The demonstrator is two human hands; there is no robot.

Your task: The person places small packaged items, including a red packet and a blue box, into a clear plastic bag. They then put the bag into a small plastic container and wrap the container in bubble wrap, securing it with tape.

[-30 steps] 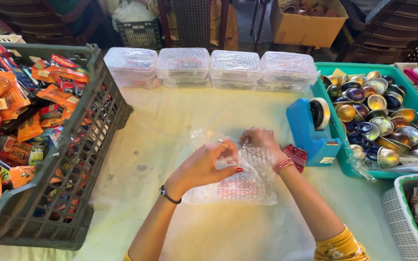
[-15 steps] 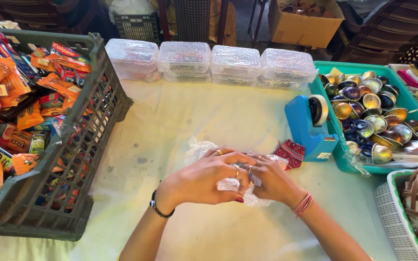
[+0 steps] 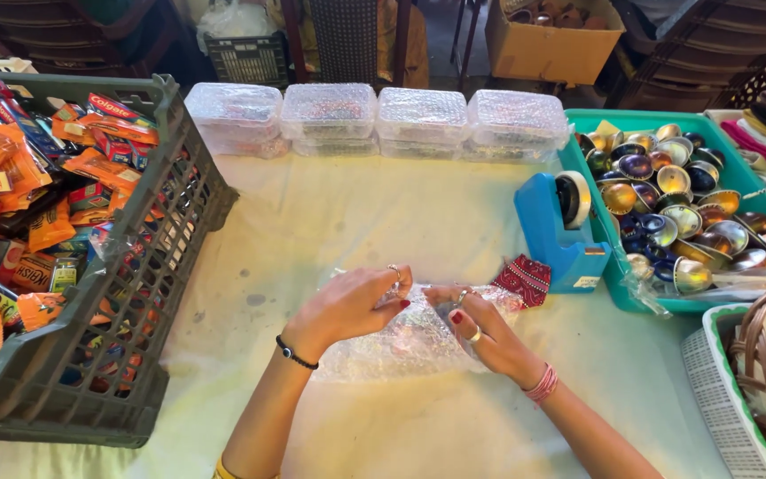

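Pinching from both sides, the left hand (image 3: 347,306) and the right hand (image 3: 480,333) meet at the table's middle, fingers curled tight on a crumpled sheet of clear bubble wrap (image 3: 401,346) lying on the pale tablecloth (image 3: 330,213). Whether anything sits inside the wrap cannot be told. The left wrist wears a thin black band (image 3: 296,353), the right wrist pink threads (image 3: 543,386).

At about two o'clock from the hands, just beside the right fingers, lies a small red patterned pouch (image 3: 525,279), touching the foot of a blue tape dispenser (image 3: 560,235). At three o'clock stands a teal tray (image 3: 711,306) heaped with shiny metal bowls (image 3: 684,208), and at four o'clock a white basket (image 3: 711,381) with a wicker handle.

At nine o'clock a large grey-green crate (image 3: 135,293) holds orange and red packets and toothpaste boxes (image 3: 37,177).

Farther, at twelve o'clock, four clear lidded boxes (image 3: 374,120) in bubble wrap stand in a row, touching. Beyond them sits a cardboard carton (image 3: 551,40).
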